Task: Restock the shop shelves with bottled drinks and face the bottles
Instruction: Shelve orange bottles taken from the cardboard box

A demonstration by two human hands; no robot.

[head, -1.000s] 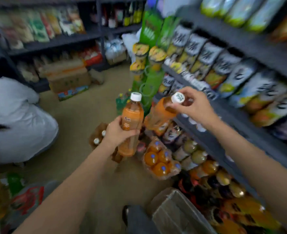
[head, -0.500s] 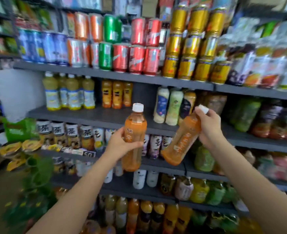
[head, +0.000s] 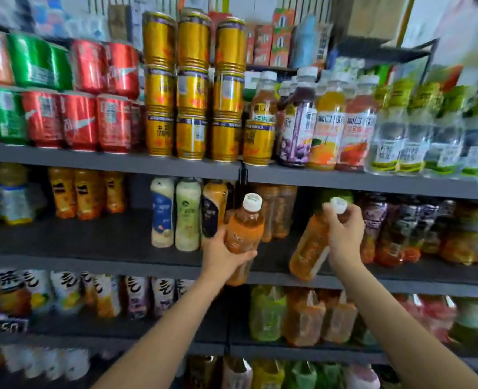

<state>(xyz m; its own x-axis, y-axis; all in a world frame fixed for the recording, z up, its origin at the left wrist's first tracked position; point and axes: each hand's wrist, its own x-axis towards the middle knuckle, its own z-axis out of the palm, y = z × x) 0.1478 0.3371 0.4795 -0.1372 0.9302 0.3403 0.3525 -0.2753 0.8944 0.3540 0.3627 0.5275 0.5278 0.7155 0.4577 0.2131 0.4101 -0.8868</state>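
Holding one orange drink bottle apiece, faced the drinks shelving with both arms raised. Left hand (head: 223, 249) wrapped round the lower body of the left bottle (head: 243, 234), fingers curled under it and thumb at its side; kept near upright with its white cap uppermost, in front of the middle shelf (head: 97, 261) and just right of three tall cream, green and dark bottles (head: 187, 214). Right hand (head: 344, 234) grasped the right bottle (head: 309, 248) by the neck, fingers closed just under the white cap; hung tilted, cap up and to the right, base down and left, over the front edge of that same shelf. Behind both, stood more amber bottles (head: 277, 211) deep on the shelf, blurred. Above, carried stacked gold cans (head: 193, 88), red cans (head: 91, 108) and green cans (head: 30, 80), and juice bottles (head: 325, 122) on the upper shelf (head: 120, 161). Below, showed packs of bottles in green and orange (head: 288, 315), soft with blur.
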